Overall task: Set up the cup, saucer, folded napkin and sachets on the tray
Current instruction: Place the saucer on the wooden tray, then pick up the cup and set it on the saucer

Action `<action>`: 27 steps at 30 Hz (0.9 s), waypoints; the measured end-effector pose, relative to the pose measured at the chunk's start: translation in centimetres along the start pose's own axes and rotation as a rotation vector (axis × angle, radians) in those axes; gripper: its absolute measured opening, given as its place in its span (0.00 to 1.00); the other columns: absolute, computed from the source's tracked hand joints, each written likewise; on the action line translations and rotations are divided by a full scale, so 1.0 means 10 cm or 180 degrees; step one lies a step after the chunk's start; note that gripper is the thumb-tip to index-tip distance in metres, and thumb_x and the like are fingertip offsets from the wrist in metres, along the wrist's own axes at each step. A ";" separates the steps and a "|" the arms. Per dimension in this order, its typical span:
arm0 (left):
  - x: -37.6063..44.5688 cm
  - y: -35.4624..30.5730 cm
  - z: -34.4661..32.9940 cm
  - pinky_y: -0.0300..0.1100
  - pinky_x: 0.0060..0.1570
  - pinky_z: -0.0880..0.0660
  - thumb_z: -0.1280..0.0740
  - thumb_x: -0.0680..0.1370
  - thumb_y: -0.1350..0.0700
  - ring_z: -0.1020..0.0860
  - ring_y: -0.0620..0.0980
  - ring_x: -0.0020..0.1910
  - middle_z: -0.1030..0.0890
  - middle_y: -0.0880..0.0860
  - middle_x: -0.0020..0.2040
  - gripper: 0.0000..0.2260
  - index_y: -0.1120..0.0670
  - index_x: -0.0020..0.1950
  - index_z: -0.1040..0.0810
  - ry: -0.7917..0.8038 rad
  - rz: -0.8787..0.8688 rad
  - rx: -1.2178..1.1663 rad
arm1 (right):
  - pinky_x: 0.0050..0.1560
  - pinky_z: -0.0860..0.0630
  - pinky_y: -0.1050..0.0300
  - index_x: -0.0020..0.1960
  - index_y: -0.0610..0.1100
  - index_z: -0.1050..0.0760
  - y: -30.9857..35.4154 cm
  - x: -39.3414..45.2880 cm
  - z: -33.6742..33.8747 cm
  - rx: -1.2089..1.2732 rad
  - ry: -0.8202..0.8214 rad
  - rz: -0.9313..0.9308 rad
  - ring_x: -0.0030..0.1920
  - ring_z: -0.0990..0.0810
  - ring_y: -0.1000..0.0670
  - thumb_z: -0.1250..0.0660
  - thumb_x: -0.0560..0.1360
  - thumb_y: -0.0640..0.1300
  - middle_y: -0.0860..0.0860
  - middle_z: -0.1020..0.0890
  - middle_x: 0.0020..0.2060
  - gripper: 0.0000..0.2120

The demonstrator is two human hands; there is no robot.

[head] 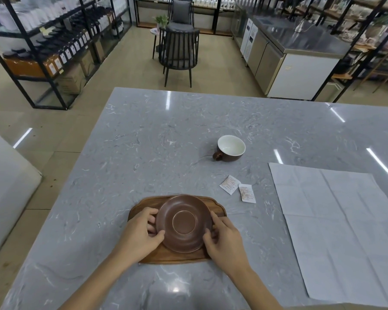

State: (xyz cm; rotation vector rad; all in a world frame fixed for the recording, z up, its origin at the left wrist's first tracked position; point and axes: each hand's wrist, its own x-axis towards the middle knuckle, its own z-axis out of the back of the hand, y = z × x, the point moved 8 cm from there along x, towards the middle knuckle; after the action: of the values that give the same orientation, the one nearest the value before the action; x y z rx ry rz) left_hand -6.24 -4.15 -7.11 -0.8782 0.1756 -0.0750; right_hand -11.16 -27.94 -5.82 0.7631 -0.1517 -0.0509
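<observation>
A brown saucer [184, 222] lies on the wooden tray [179, 257] near the table's front edge. My left hand [141, 233] grips the saucer's left rim and my right hand [224, 238] grips its right rim. A brown cup [230, 148] with a white inside stands upright farther back on the table, its handle to the left. Two white sachets [238, 187] lie side by side between the cup and the tray. A large white napkin [336, 224] is spread flat and unfolded at the right.
The grey marble table [157, 142] fills the view. Beyond it stand black chairs [179, 50], shelves of bottles at the left and a steel counter [300, 48] at the right. A white block [7, 189] sits at the left.
</observation>
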 end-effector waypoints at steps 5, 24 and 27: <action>0.14 -0.04 0.11 0.37 0.46 0.22 0.28 0.75 0.43 0.20 0.39 0.38 0.22 0.43 0.51 0.19 0.48 0.61 0.25 -0.0010 0.0011 0.0501 | 0.43 0.29 0.77 0.68 0.48 0.23 -0.07 0.04 0.03 0.0128 0.0001 -0.0045 0.41 0.20 0.63 0.30 0.76 0.45 0.54 0.21 0.48 0.21; 2.04 -1.12 -0.19 0.39 0.53 0.25 0.33 0.80 0.56 0.20 0.48 0.52 0.19 0.50 0.59 0.13 0.51 0.64 0.23 0.0696 -0.0790 0.0248 | 0.39 0.16 0.54 0.54 0.48 0.18 -0.62 1.17 0.61 0.1494 -0.0568 -0.1332 0.41 0.14 0.52 0.32 0.79 0.46 0.49 0.14 0.46 0.06; 2.38 -1.18 -0.32 0.45 0.52 0.19 0.33 0.80 0.56 0.19 0.50 0.54 0.19 0.49 0.59 0.11 0.50 0.62 0.21 0.0893 -0.0551 -0.0124 | 0.36 0.17 0.59 0.55 0.47 0.18 -0.68 1.25 0.42 0.2095 -0.0548 -0.1615 0.37 0.15 0.54 0.32 0.79 0.45 0.46 0.15 0.43 0.07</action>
State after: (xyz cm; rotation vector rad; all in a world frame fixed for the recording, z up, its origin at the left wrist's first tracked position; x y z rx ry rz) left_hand 16.68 -17.39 -2.88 -0.9184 0.3636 -0.3582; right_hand 0.61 -36.99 -6.10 1.4422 -0.1354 -0.5716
